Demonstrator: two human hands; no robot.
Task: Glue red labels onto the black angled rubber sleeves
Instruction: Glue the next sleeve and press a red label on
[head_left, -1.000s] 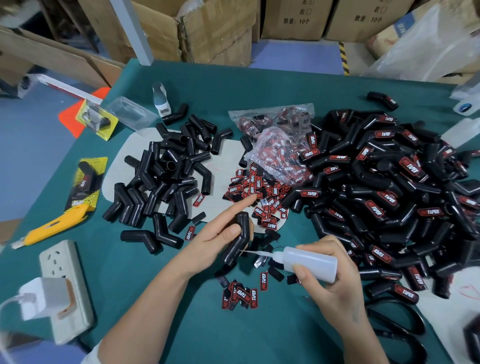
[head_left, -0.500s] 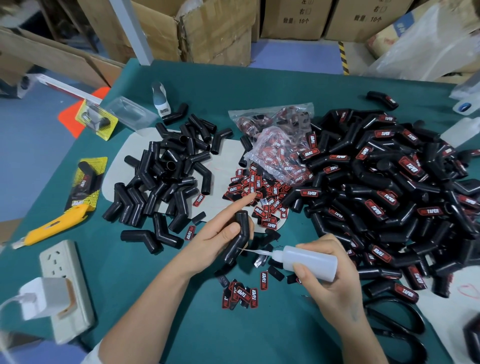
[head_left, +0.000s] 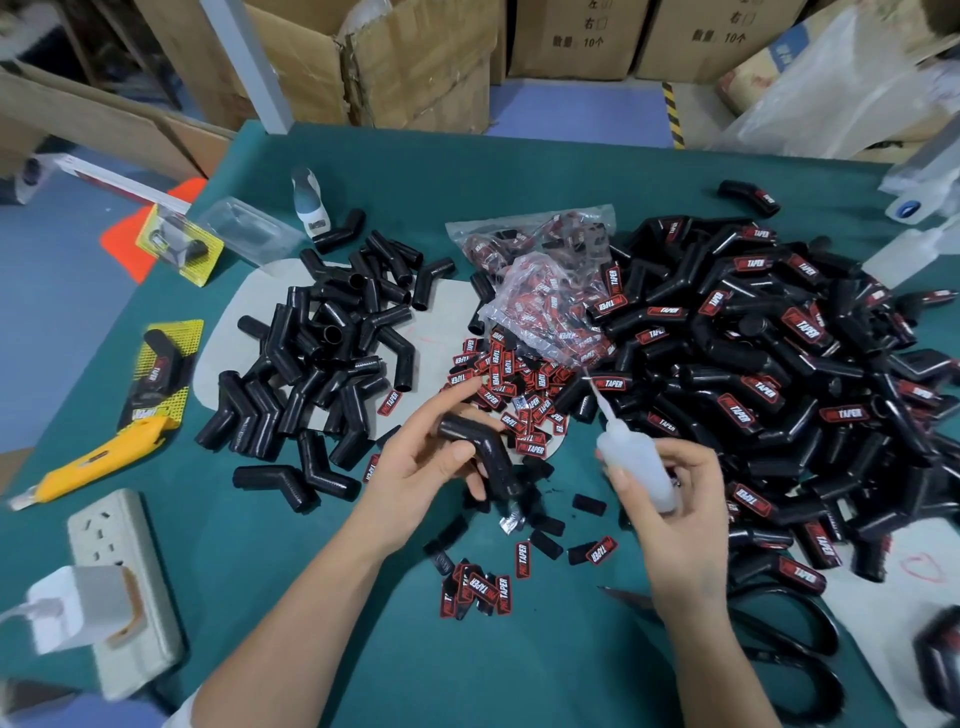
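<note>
Bare green mat (head_left: 322, 525) nearside; sleeve piles (head_left: 322, 358) and loose labels (head_left: 511, 382) crowd beyond.

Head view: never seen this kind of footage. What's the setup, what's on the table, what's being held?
There is no machine: a person wears a camera on the head, looking down at their own bare hands. The left hand grips one plain black angled sleeve. The right hand holds a small white glue bottle, nozzle pointing up and away from the sleeve. On the green table lie an unlabelled sleeve pile on the left, a labelled sleeve pile on the right, and loose red labels between them, some in clear bags. A yellow utility knife and power strip sit at the left edge.
</note>
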